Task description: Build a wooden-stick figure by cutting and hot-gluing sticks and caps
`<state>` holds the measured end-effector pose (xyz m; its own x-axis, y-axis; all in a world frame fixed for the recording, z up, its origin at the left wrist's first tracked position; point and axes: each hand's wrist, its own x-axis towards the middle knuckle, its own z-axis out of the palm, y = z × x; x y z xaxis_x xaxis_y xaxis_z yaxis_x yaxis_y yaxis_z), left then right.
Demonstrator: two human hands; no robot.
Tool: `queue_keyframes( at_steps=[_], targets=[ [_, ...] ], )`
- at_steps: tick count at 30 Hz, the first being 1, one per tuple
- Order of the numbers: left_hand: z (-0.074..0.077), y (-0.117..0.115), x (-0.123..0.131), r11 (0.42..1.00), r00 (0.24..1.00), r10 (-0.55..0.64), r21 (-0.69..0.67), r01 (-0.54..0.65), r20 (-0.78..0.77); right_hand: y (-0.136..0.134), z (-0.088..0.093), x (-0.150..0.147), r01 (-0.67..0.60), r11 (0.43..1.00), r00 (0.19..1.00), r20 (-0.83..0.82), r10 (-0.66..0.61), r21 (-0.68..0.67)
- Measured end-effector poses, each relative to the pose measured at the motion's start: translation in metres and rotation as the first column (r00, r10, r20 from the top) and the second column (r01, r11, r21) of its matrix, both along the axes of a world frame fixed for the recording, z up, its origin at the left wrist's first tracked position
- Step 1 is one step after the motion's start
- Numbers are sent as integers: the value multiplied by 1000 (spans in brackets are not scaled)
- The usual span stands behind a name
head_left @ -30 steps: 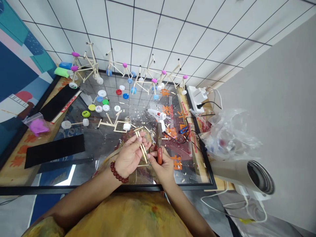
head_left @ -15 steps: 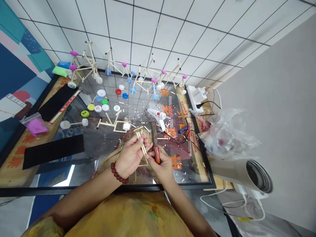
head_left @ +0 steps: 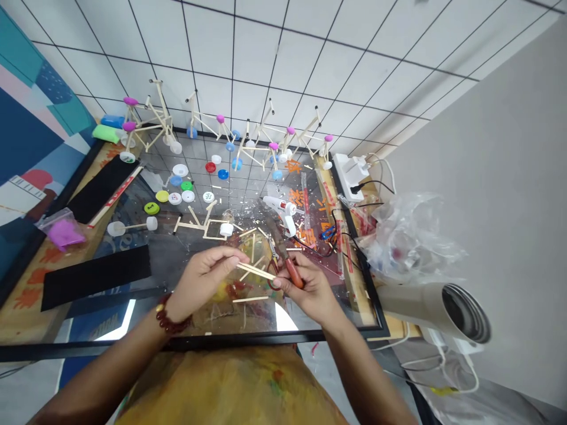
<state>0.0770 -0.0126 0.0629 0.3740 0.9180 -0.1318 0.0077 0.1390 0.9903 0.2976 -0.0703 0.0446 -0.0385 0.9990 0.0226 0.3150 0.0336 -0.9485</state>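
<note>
Two thin wooden sticks (head_left: 256, 271), side by side, run between my hands above the glass tabletop. My left hand (head_left: 201, 283) pinches their left end between thumb and fingers. At the other end, the thumb and fingertips of my right hand (head_left: 314, 292) grip them. That same hand also keeps hold of a knife (head_left: 294, 274) by its reddish wooden handle, its dark blade pointing away from me. Scissors (head_left: 273, 254) with reddish handles lie just under the blade, partly hidden by my right hand. Loose cut sticks (head_left: 250, 299) are scattered around.
A white glue gun (head_left: 282, 208) lies beyond the knife. Stick frames with wheels (head_left: 204, 227) and bottle caps (head_left: 187, 196) cover the middle and back. A power strip (head_left: 349, 174) and plastic bags (head_left: 403, 236) are at right, a black strip (head_left: 97, 274) at left.
My left hand has moved left and the sticks have turned from steep to nearly level, now spanning both hands. The knife has tilted, and the scissors have come into view.
</note>
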Motion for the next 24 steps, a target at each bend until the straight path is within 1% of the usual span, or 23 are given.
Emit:
queue_keyframes(
  at_steps=[1,2,3,4,5,6,7,8,9,10,11,12,13,14,15,16,18,20,22,24],
  targets=[
    [7,2,-6,976,981,-59,194,96,-186,2,7,4,-61,998,997,44,61,2],
    [14,3,-9,916,938,-106,335,221,-331,3,13,7,-123,992,989,81,122,8],
    [19,3,-9,845,870,-163,390,366,-465,5,19,7,-174,985,979,115,170,18],
    [23,2,-7,789,793,-191,390,475,-579,7,23,7,-216,976,967,143,210,28],
    [24,0,-5,758,710,-218,342,556,-670,8,26,6,-241,970,959,161,233,34],
    [22,-3,-1,751,648,-240,284,596,-723,9,27,5,-248,968,957,166,240,33],
    [18,-6,2,764,622,-275,226,605,-733,10,27,4,-230,973,962,155,224,28],
    [12,-9,4,790,635,-323,169,589,-702,12,26,4,-197,980,972,130,193,15],
    [4,-12,6,826,684,-376,109,553,-626,13,23,5,-156,988,983,97,156,-6],
    [-4,-15,7,860,747,-427,25,509,-510,13,20,6,-117,993,991,61,119,-32],
    [-12,-18,8,881,807,-462,-87,465,-367,14,16,7,-84,995,996,24,86,-58],
    [-19,-22,9,879,858,-468,-212,427,-210,14,11,8,-56,995,998,-11,56,-80],
    [-25,-25,11,861,900,-431,-330,388,-67,13,6,8,-28,995,999,-38,25,-94],
    [-27,-27,13,839,939,-340,-435,327,49,11,1,7,8,995,999,-50,-12,-95],
    [-28,-29,16,807,967,-216,-533,254,134,9,-3,5,59,995,997,-45,-63,-75],
    [-27,-30,19,770,978,-85,-611,185,189,6,-8,1,117,992,993,-26,-118,-38],
    [-20,-29,26,704,959,150,-707,67,241,-2,-16,-8,206,975,977,38,-209,79],
    [-13,-27,33,663,916,308,-748,-13,258,-9,-22,-19,215,956,967,92,-236,200],
    [-9,-25,37,631,875,406,-773,-60,263,-15,-26,-27,189,936,960,144,-239,298],
    [-8,-25,40,608,847,460,-790,-82,266,-19,-28,-32,167,913,947,196,-253,372]
  ],
)
